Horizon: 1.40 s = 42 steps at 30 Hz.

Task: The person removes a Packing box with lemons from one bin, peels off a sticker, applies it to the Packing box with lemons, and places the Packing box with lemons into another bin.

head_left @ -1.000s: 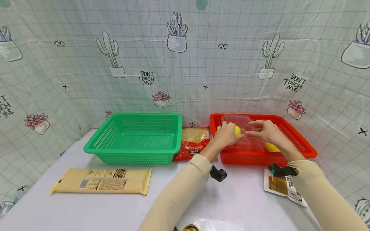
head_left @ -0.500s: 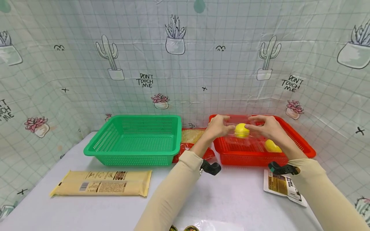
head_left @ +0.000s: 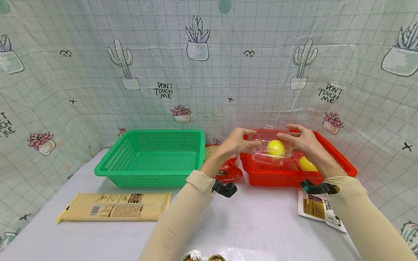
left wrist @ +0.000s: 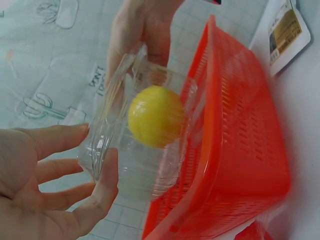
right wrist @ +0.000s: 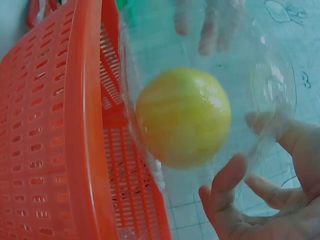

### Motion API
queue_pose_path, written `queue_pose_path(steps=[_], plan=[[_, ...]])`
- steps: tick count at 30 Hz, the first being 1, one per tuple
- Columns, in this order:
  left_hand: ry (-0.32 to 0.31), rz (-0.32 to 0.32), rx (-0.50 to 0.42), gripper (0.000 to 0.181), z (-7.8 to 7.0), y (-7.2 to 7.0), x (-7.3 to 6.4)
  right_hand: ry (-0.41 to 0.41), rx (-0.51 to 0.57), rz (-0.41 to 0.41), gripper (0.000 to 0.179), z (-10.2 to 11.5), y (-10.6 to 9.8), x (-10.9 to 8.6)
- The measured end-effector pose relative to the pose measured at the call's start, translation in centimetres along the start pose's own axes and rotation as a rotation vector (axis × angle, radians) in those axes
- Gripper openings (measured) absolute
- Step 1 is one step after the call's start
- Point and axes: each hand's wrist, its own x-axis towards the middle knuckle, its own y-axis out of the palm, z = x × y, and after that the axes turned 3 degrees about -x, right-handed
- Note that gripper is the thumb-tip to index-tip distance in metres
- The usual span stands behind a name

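A clear plastic box (head_left: 269,135) is held between my two hands over the near part of the red basket (head_left: 271,179). Inside it lies a smooth, round yellow fruit (head_left: 275,148), seen through the box wall in the left wrist view. At the box's left end, my left hand (head_left: 236,140) pinches the rim between thumb and fingers. My right hand (head_left: 303,139) grips the opposite end, thumb and fingers around the edge in the right wrist view. A second yellow fruit (head_left: 307,164) rests in the basket below my right hand.
A green basket (head_left: 150,174) stands at the left back, with a red food packet (head_left: 228,170) between the two baskets. In front are a long beige packet (head_left: 114,207), a white and brown pouch (head_left: 320,210) and small round tins (head_left: 216,257) at the near edge.
My left hand has let go of the round yellow fruit, now inside the box, and taken the box's left end. Both hands have raised the box, and my left hand has moved left.
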Motion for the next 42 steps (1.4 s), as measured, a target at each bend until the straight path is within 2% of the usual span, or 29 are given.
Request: queue_pose_path(steps=[5, 14, 23, 32, 37, 42], plan=[[0.005, 0.051, 0.013, 0.056, -0.4, -0.9, -1.1, 0.008, 0.037, 0.023, 0.089, 0.0, -0.1, 0.0], [0.034, 0.130, 0.129, 0.058, -0.6, -3.2, -3.3, -0.006, 0.128, 0.073, 0.075, 0.4, -0.4, -0.3], [0.050, 0.159, 0.180, 0.066, -0.6, -4.7, -6.1, -0.033, 0.110, 0.151, 0.068, 1.8, 0.0, -1.3], [0.085, 0.103, 0.147, 0.062, 0.5, -6.1, -8.7, -0.059, 0.082, 0.221, 0.065, 3.1, 1.4, -2.5], [0.088, 0.096, 0.165, 0.064, 1.2, -7.2, -9.6, -0.076, 0.078, 0.255, 0.063, 3.2, 2.1, -3.2], [0.070, 0.100, 0.109, 0.067, 1.8, -8.0, -10.7, -0.095, 0.114, 0.298, 0.059, 3.2, 2.4, -4.0]])
